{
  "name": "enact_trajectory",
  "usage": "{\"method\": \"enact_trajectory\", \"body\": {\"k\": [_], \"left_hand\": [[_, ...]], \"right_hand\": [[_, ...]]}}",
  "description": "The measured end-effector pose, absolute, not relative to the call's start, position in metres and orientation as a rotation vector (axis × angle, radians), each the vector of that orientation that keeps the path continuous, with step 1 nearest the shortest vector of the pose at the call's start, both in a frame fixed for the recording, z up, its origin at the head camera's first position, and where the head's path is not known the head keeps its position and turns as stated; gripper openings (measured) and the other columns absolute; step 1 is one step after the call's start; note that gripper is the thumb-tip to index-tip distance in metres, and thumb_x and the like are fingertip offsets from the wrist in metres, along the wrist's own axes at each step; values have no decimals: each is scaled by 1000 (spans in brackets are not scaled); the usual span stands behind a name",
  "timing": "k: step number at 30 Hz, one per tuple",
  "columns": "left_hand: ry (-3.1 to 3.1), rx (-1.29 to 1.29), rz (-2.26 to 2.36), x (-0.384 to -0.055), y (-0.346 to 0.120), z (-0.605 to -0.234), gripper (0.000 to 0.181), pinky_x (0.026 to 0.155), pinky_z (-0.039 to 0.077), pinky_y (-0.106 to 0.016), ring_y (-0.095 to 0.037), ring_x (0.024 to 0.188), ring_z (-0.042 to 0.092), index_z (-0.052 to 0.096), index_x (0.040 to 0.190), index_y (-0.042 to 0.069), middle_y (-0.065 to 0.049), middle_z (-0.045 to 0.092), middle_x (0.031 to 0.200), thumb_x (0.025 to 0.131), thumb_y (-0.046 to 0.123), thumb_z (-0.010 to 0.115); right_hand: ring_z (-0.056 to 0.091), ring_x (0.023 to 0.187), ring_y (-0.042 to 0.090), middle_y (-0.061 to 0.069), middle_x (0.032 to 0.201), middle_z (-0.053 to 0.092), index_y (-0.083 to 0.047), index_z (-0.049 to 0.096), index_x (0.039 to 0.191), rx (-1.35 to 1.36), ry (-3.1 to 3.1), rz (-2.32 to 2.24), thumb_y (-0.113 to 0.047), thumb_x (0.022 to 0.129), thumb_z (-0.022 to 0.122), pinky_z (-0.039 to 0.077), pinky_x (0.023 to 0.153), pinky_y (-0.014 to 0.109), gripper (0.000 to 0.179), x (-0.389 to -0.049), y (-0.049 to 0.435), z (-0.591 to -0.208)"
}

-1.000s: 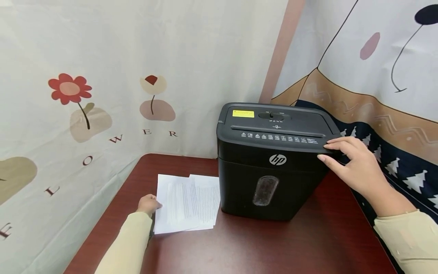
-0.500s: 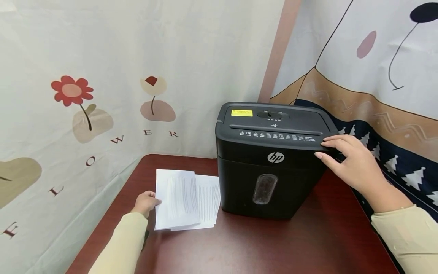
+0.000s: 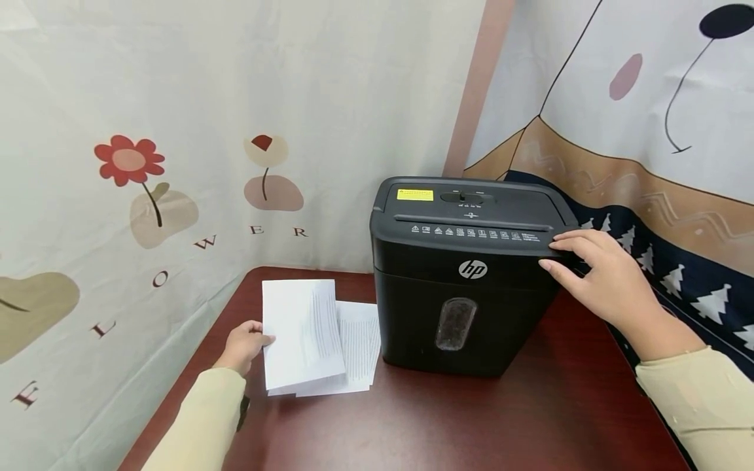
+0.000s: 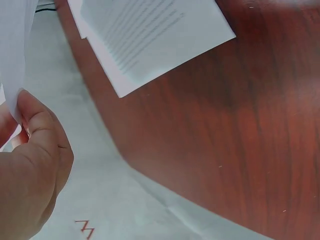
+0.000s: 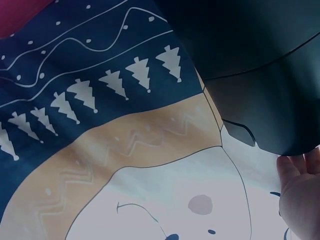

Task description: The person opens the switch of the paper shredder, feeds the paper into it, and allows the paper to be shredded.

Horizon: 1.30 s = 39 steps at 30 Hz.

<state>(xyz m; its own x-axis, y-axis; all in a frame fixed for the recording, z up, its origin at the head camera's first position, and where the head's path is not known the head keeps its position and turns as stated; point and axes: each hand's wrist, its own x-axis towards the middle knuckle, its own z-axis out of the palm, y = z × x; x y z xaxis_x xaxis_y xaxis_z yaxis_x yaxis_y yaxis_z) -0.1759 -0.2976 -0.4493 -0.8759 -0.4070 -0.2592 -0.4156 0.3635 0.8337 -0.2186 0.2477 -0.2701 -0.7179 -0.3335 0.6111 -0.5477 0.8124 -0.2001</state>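
Note:
My left hand (image 3: 242,345) pinches the left edge of a printed sheet of paper (image 3: 297,333) between thumb and fingers. That sheet is lifted and slightly bent over other printed sheets (image 3: 357,350) on the table. In the left wrist view, my left hand (image 4: 37,150) holds the upright sheet (image 4: 12,55), with a printed page (image 4: 160,45) lying apart from it. A black HP paper shredder (image 3: 412,301) stands upright right of the papers. At its top right corner, my right hand (image 3: 607,281) rests its fingertips on the lid, thumb against the front.
The dark red table (image 3: 424,425) runs along a pale curtain (image 3: 177,78) at the back and left. A patterned cloth (image 3: 677,216) hangs behind the right side. The shredder's narrow feed slot (image 3: 474,224) lies along its lid.
My left hand has raised the top sheet and moved slightly left and up with it, showing more of the pages beneath. My right hand stays at the shredder's corner.

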Motion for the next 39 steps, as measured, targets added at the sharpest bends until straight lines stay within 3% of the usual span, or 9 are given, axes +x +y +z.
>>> {"method": "enact_trajectory", "body": {"k": [6, 16, 26, 39], "left_hand": [[2605, -768, 1609, -174, -297, -432, 28, 73, 41, -37, -27, 87, 47, 49, 112, -6, -9, 50, 87, 91, 7, 62], [2643, -717, 1692, -171, -290, -411, 31, 70, 44, -27, -26, 89, 50, 49, 114, -7, -9, 53, 91, 91, 9, 64], [2613, -642, 1800, -168, -284, -387, 30, 73, 45, -23, -14, 85, 51, 48, 115, -4, -3, 55, 95, 94, 10, 62], [2474, -462, 2169, -153, -275, -344, 14, 72, 45, -18, -4, 81, 51, 47, 101, 5, 9, 52, 85, 94, 5, 60]], "right_hand": [[50, 113, 40, 23, 115, 62, 1, 67, 108, 650, -2433, 509, -12, 78, 79, 40, 94, 61, 35, -219, 247, -269], [50, 112, 39, 22, 114, 61, 1, 67, 108, 644, -2431, 522, -11, 78, 79, 42, 91, 61, 35, -218, 246, -270], [49, 113, 40, 23, 115, 61, 1, 67, 109, 631, -2451, 512, -11, 79, 78, 42, 91, 61, 35, -216, 247, -269], [47, 118, 43, 23, 115, 61, 0, 66, 111, 627, -2485, 516, -12, 81, 77, 39, 94, 64, 34, -214, 249, -266]]}}
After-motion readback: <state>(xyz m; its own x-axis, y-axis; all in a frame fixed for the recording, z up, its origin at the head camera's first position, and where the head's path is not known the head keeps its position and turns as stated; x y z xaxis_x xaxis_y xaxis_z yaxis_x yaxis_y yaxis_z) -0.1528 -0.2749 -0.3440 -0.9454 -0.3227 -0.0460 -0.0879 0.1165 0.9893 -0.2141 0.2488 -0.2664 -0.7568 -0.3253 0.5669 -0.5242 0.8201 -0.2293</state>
